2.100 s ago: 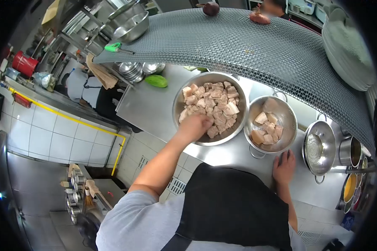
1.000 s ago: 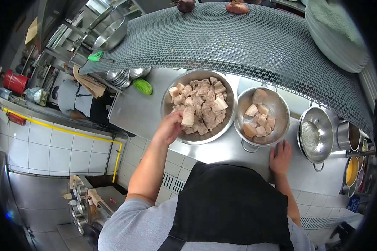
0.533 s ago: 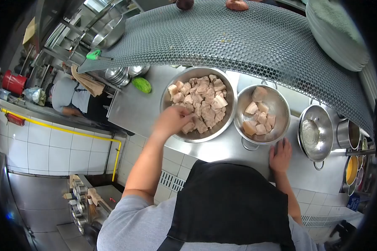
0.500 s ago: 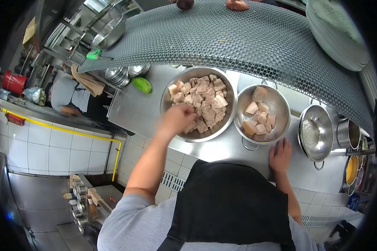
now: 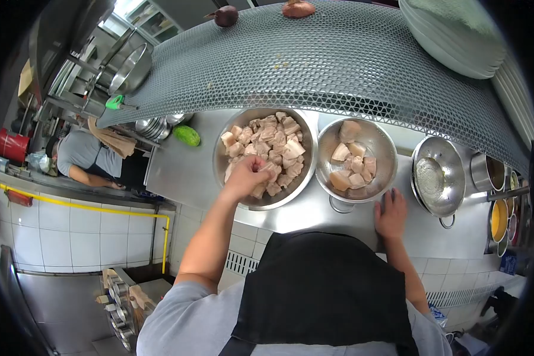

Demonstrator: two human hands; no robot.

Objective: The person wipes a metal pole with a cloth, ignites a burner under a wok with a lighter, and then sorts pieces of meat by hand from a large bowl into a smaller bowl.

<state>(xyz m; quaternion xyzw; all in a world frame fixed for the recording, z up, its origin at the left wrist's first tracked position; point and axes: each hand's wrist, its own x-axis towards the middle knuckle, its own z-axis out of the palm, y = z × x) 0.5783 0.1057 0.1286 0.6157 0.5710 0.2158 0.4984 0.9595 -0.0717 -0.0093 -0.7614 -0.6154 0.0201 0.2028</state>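
Observation:
Over the large steel bowl (image 5: 307, 178), my left hand (image 5: 247, 177) has its fingers pinched on a chunk of meat (image 5: 272, 170) at the near side of the pile. The bowl holds many pale, cooked-looking meat chunks (image 5: 277, 132), some with white fat. Beside it on the right stands a steel colander (image 5: 385, 142) with several larger pale chunks (image 5: 356, 169). My right hand (image 5: 391, 215) lies on the counter's front edge near the colander, fingers spread and holding nothing.
A perforated metal shelf (image 5: 237, 65) overhangs the steel counter (image 5: 291, 219), bearing onions (image 5: 225, 16) and white plates (image 5: 457, 47). An empty colander (image 5: 451, 184) and a pot (image 5: 486, 172) stand right. A green gourd-like vegetable (image 5: 187, 136) lies left. Another person (image 5: 89, 157) works beyond.
The head view has shifted, so the bowls appear slightly lower and further left. My left hand stays over the meat with its fingers pinched; my right hand stays on the counter edge.

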